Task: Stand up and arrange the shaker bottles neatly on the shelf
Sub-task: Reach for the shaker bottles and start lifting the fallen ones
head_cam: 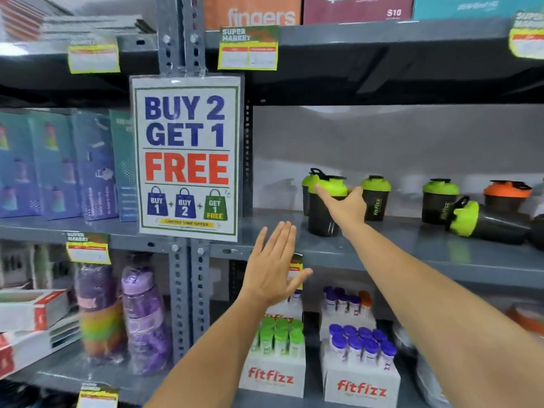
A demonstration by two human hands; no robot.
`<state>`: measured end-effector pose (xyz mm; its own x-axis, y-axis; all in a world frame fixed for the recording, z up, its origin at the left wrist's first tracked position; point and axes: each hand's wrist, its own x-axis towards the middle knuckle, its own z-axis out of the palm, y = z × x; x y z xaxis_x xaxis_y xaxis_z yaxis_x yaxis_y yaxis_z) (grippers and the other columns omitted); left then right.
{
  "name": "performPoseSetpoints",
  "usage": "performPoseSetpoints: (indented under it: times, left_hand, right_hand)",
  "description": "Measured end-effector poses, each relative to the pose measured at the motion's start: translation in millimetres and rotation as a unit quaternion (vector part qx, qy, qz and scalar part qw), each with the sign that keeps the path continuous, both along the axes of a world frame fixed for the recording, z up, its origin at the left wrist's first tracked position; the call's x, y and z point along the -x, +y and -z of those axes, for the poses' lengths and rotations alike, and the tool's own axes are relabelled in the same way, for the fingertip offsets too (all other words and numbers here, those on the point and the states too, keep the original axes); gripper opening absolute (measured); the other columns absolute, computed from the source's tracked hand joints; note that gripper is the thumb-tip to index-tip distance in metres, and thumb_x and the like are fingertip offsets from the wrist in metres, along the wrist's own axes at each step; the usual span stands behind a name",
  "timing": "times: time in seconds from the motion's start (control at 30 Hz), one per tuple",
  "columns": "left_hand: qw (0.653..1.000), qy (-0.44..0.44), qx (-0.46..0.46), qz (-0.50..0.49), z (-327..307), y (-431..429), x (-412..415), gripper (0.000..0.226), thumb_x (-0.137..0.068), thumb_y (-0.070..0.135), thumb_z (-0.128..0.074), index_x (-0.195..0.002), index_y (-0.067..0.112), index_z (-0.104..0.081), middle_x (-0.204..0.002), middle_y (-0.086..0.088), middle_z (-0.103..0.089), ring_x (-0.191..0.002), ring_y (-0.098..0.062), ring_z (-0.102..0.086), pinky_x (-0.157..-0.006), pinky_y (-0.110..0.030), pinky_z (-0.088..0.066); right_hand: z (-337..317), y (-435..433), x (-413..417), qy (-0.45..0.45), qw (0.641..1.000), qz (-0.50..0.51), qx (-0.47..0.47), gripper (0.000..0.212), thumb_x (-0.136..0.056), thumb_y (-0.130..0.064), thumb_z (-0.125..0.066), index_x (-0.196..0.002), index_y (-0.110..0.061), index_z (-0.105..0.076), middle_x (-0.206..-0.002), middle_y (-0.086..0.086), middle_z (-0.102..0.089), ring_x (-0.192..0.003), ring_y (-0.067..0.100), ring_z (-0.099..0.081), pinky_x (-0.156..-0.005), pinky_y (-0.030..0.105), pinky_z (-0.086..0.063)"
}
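Observation:
Several dark shaker bottles stand on a grey metal shelf (382,245). My right hand (344,206) wraps around the nearest green-lidded bottle (322,213), which stands upright at the left of the row. Behind it is another green-lidded bottle (306,189). Further right stand two more green-lidded bottles (376,198) (438,201) and an orange-lidded one (506,197). One green-lidded bottle (488,220) lies on its side, lid toward the left. My left hand (272,265) hovers flat and empty in front of the shelf edge.
A "BUY 2 GET 1 FREE" sign (185,154) hangs on the upright post at the left. The shelf below holds fitfizz boxes (360,384) with tubes and wrapped purple bottles (144,316). An upper shelf (382,39) caps the space above the bottles.

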<state>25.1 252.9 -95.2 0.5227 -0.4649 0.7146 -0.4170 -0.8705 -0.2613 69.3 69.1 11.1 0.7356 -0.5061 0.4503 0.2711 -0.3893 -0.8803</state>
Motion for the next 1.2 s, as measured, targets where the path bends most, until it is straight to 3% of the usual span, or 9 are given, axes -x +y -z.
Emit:
performPoseSetpoints:
  times: [0.13,0.27,0.4,0.53,0.67,0.8,0.93,1.03,1.2]
  left_hand:
    - [0.999,-0.029,0.009,0.022,1,1,-3,0.080,-0.093,0.059,-0.027,-0.147,0.001,-0.031,-0.152,-0.014,-0.035,-0.144,-0.026,-0.025,-0.117,-0.051,-0.019]
    - [0.999,-0.029,-0.016,0.030,-4,5,-5,0.078,-0.094,0.058,-0.020,-0.146,0.002,-0.033,-0.151,-0.013,-0.038,-0.143,-0.024,-0.027,-0.118,-0.049,-0.018]
    - [0.998,-0.054,0.005,0.028,-17,4,-11,0.074,-0.095,0.056,-0.024,-0.143,0.001,-0.040,-0.146,-0.012,-0.046,-0.140,-0.023,-0.034,-0.117,-0.052,-0.019]
    - [0.999,-0.053,0.004,-0.014,-14,0,-14,0.077,-0.094,0.058,-0.018,-0.145,0.004,-0.037,-0.148,-0.011,-0.043,-0.141,-0.022,-0.032,-0.117,-0.049,-0.015]
    - [0.998,-0.064,0.017,-0.006,-12,0,-18,0.076,-0.093,0.058,-0.020,-0.142,0.003,-0.040,-0.145,-0.012,-0.048,-0.138,-0.024,-0.037,-0.115,-0.048,-0.019]
    - [0.998,-0.062,0.030,0.011,-11,-1,-18,0.075,-0.093,0.057,-0.022,-0.138,0.003,-0.047,-0.140,-0.013,-0.053,-0.136,-0.025,-0.041,-0.114,-0.048,-0.027]
    - [0.996,-0.061,0.050,0.037,-9,0,-19,0.074,-0.093,0.057,-0.025,-0.136,0.002,-0.051,-0.137,-0.014,-0.056,-0.134,-0.027,-0.044,-0.112,-0.048,-0.034]
    - [0.995,-0.067,0.058,0.050,-9,1,-19,0.073,-0.092,0.056,-0.028,-0.133,0.002,-0.053,-0.134,-0.014,-0.059,-0.132,-0.028,-0.046,-0.109,-0.048,-0.038]
    - [0.992,-0.080,0.067,0.066,-10,1,-17,0.070,-0.091,0.055,-0.033,-0.131,0.001,-0.055,-0.131,-0.015,-0.061,-0.129,-0.028,-0.049,-0.106,-0.049,-0.041]
  right_hand:
    - [-2,0,-7,0.015,1.000,-0.022,0.004,0.092,-0.063,-0.064,-0.076,-0.126,-0.008,-0.038,-0.131,0.011,-0.052,-0.104,0.020,-0.047,-0.084,0.032,-0.039]
    - [-15,-4,-2,0.010,0.998,0.029,0.048,0.108,-0.056,-0.074,-0.072,-0.132,-0.006,-0.037,-0.137,0.010,-0.047,-0.125,0.027,-0.047,-0.097,0.037,-0.041]
    - [-45,-4,2,-0.052,0.957,0.142,0.248,0.099,-0.059,-0.086,-0.055,-0.122,-0.010,-0.046,-0.124,0.010,-0.054,-0.116,0.033,-0.051,-0.087,0.044,-0.045]
    - [-62,-7,-7,0.090,0.891,0.108,0.432,0.087,-0.065,-0.078,-0.059,-0.117,-0.009,-0.053,-0.117,0.014,-0.060,-0.106,0.035,-0.058,-0.076,0.039,-0.048]
    - [-64,-15,-9,0.095,0.921,0.019,0.376,0.065,-0.067,-0.056,-0.064,-0.112,-0.009,-0.060,-0.119,0.016,-0.061,-0.096,0.028,-0.052,-0.076,0.033,-0.042]
    - [-66,-18,-3,0.069,0.917,0.043,0.390,0.078,-0.061,-0.076,-0.058,-0.119,-0.024,-0.059,-0.135,0.013,-0.047,-0.121,0.033,-0.048,-0.089,0.042,-0.044]
    - [-63,-18,-2,0.085,0.876,0.077,0.468,0.074,-0.062,-0.075,-0.061,-0.117,-0.026,-0.058,-0.125,0.010,-0.057,-0.113,0.034,-0.056,-0.080,0.039,-0.043]
    - [-64,-23,-2,0.093,0.897,0.032,0.431,0.067,-0.061,-0.063,-0.061,-0.121,-0.032,-0.059,-0.132,0.009,-0.057,-0.118,0.033,-0.053,-0.088,0.040,-0.044]
    - [-56,-27,-1,0.081,0.897,0.051,0.431,0.085,-0.050,-0.084,-0.060,-0.118,-0.033,-0.057,-0.124,0.007,-0.059,-0.108,0.031,-0.059,-0.085,0.042,-0.049]
